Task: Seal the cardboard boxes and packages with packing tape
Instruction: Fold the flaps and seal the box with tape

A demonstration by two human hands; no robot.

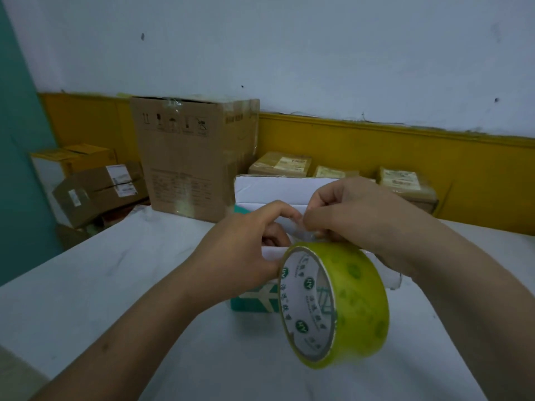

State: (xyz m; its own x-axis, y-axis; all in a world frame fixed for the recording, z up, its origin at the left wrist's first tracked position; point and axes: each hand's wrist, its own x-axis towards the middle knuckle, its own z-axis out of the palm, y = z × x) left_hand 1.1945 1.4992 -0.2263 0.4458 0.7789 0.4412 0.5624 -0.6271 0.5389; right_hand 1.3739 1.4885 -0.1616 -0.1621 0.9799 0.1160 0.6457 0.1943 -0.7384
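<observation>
pinching a clear tape strip (302, 234) between curled fingertips, the left hand (246, 247) and right hand (356, 215) meet over a small white and teal box (254, 301) on the white desk (115, 285). the yellow-green tape roll (347, 299) hangs upright just below the right hand, in front of the box. a tall cardboard box (191, 157) stands behind.

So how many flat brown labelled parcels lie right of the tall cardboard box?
3, along the yellow wall: left parcel, middle parcel, right parcel. Others may be hidden.
</observation>
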